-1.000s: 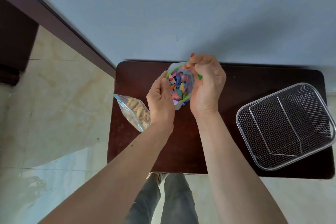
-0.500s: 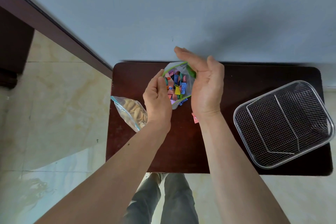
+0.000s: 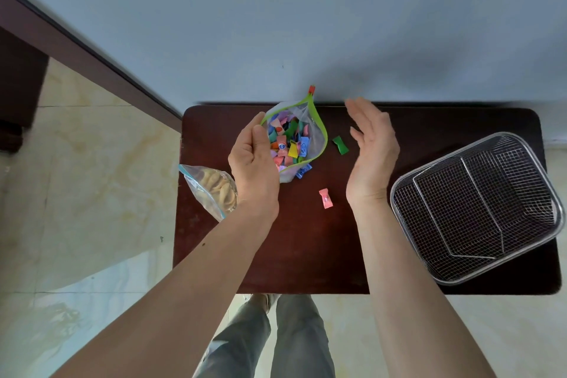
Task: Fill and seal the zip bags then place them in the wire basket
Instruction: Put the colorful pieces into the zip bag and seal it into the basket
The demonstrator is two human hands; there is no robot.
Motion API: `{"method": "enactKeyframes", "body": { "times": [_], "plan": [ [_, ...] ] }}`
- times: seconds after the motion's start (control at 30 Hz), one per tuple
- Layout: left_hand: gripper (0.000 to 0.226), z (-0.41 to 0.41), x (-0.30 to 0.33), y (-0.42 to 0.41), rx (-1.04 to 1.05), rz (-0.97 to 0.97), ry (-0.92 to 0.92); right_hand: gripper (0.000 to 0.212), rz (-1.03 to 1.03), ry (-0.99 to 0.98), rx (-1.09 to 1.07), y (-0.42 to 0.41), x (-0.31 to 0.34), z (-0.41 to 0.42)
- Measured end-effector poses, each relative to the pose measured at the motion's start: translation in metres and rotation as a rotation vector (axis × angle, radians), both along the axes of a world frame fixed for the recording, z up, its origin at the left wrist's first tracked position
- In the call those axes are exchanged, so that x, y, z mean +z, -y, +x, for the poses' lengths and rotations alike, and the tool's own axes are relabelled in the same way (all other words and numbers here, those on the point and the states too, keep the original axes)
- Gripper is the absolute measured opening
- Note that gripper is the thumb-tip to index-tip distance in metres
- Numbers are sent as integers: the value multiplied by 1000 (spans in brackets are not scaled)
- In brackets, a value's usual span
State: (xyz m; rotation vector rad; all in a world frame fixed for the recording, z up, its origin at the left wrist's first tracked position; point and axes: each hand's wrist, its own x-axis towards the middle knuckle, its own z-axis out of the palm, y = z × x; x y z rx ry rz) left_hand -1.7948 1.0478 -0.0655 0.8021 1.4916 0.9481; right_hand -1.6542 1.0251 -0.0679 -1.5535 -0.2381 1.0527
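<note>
Candy zip bag (image 3: 317, 132): soft, floppy, light, mouth gaping. Left hand (image 3: 254, 163) pinches its rim; right hand (image 3: 372, 150) splayed flat, empty. Prob. best gripped at green zip track.

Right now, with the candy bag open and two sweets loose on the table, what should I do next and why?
Probably pick up the green candy with the open right hand beside it. It and the pink candy lie outside the candy bag, whose mouth gapes, steadied by the left hand.
</note>
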Motion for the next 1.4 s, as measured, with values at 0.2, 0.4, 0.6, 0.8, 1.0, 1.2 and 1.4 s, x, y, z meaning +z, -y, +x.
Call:
{"method": "enactKeyframes", "body": {
  "times": [0.2, 0.4, 0.6, 0.8, 1.0, 1.2, 1.4],
  "plan": [
    [31, -1, -6, -7, 23, 24, 26, 47, -159, 455, 123, 36, -87, -7],
    [31, -1, -10, -11, 43, 52, 45, 67, -338, 851, 531, 32, -146, 3],
    [32, -4, -12, -19, 106, 69, 97, 68, -223, 975, 623, 59, -158, -13],
    [32, -8, -12, -26, 148, 68, 120, 70, -167, 1280, 741, 61, -172, -31],
    [33, -14, -14, -27, 169, 75, 104, 29, -51, 1367, 483, 53, -184, -37],
    [33, -14, -17, -25, 178, 87, 123, 33, -93, 1487, 425, 53, -187, -41],
    [34, -14, -17, -22, 163, 93, 138, 48, -165, 1632, 254, 52, -184, -45]
  ]
}}
